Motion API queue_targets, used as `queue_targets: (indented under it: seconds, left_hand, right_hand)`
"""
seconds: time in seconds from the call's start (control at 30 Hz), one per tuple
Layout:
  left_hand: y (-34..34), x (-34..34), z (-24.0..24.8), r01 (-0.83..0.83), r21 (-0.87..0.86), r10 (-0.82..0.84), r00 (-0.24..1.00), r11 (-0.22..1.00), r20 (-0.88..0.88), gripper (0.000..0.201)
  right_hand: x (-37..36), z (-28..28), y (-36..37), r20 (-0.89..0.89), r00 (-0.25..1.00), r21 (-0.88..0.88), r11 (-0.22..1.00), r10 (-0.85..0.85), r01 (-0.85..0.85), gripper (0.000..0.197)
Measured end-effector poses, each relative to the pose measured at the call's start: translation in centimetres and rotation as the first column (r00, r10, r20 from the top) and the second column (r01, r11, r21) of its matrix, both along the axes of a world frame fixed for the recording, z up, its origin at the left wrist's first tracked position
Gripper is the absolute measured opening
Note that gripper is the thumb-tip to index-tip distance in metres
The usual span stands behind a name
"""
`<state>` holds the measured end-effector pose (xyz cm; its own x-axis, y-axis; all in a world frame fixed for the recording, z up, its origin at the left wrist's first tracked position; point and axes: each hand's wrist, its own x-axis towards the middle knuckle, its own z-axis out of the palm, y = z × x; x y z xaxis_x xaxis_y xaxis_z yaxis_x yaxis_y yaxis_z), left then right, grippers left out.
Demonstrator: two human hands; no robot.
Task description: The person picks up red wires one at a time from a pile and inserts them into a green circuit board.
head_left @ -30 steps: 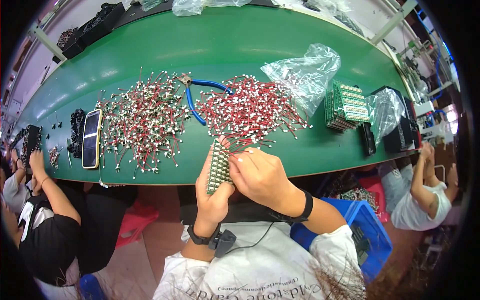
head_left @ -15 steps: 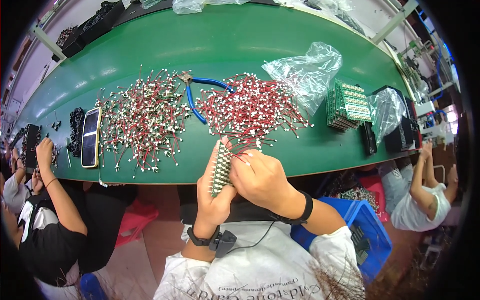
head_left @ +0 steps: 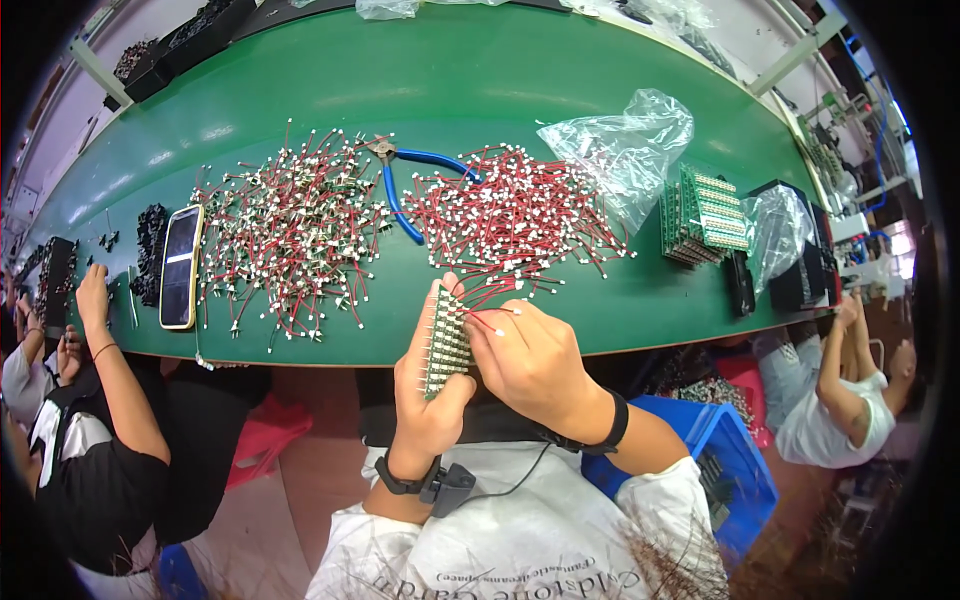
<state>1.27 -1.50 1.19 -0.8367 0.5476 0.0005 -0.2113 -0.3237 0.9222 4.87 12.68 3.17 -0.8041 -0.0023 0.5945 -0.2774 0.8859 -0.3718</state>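
My left hand (head_left: 424,408) is closed round a narrow green circuit-board panel (head_left: 447,345), held upright just off the table's front edge. Rows of small pale parts cover its face, and thin pins stick out along its left side. Close beside it, my right hand (head_left: 538,360) pinches short red wires (head_left: 486,293) with white connectors. Some of these wires reach the board's upper end; whether they are joined there is too small to tell. Just beyond my hands lies a heap of red wires with white plugs (head_left: 515,205).
Left of that heap are wired small boards (head_left: 290,240), blue-handled cutters (head_left: 432,158) and a phone (head_left: 180,268). A clear plastic bag (head_left: 635,150) and stacked board panels (head_left: 705,215) lie right. A blue bin (head_left: 745,470) stands below. Co-workers sit on both sides.
My right hand has shifted slightly right and down, and the wires at its fingers are spread a little differently. The left hand keeps its hold on the board. The view has shifted slightly.
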Motion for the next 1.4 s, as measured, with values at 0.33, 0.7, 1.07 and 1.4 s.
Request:
queue_targets:
  seconds: [0.33, 0.7, 1.07, 1.4]
  left_hand:
    - [-0.2, 0.0, -0.1, -0.032, -0.083, 0.029, 0.999, 0.996, -0.031, 0.083]
    - [-1.5, -2.2, -0.7, -0.272, 0.151, 0.261, 0.961, 0.95, 0.09, 0.09]
    - [-1.4, -2.4, -0.6, -0.264, 0.125, 0.254, 0.963, 0.956, 0.087, 0.089]
    - [-0.7, -2.1, -0.7, -0.251, 0.123, 0.236, 0.964, 0.96, 0.125, 0.086]
  right_hand:
    - [-0.9, -0.3, -0.3, -0.059, 0.997, 0.003, 0.999, 0.049, -0.049, 0.02]
    - [-1.2, 1.2, 5.8, -0.001, 0.992, -0.248, 0.961, -0.13, 0.126, 0.014]
    - [-2.3, -1.7, 8.0, 0.158, 0.987, -0.036, 0.998, -0.036, 0.042, 0.012]
    - [-1.6, 2.9, 5.2, 0.167, 0.975, -0.747, 0.664, 0.145, 0.029, 0.005]
